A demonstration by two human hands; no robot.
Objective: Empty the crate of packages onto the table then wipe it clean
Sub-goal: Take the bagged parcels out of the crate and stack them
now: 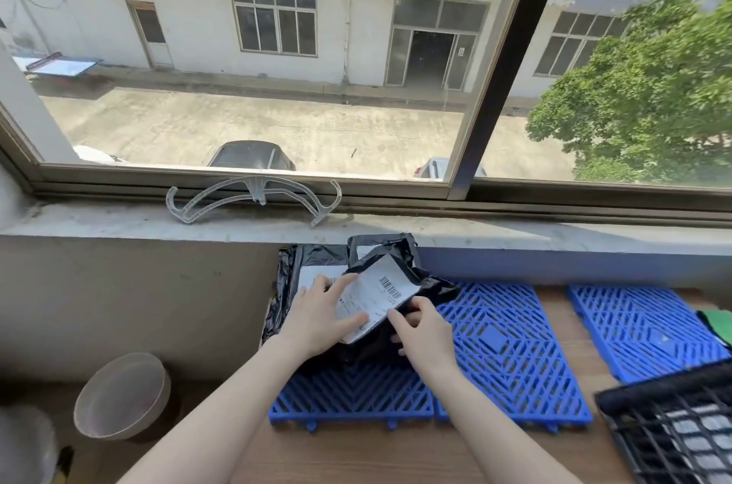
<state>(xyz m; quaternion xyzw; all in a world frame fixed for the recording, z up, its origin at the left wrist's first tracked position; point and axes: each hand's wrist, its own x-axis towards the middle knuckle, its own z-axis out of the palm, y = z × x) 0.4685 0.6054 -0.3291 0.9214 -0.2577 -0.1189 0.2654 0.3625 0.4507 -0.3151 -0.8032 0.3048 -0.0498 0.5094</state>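
Several black plastic mailer packages with white shipping labels are stacked against the wall on a blue lattice mat (507,349). The top package (390,287) lies tilted, label up. My left hand (323,311) rests on its label with fingers spread and fairly straight. My right hand (424,331) grips the package's near right edge, fingers curled under the black plastic. Another black package (293,265) leans behind on the left. The black mesh crate (673,432) stands at the bottom right, grey packages showing through its mesh.
A second blue mat (641,329) lies at the right on the wooden table (356,456), with a green cloth (719,323) at its far edge. A round bowl (122,396) sits at the left. A clear plastic hanger (253,198) lies on the window sill.
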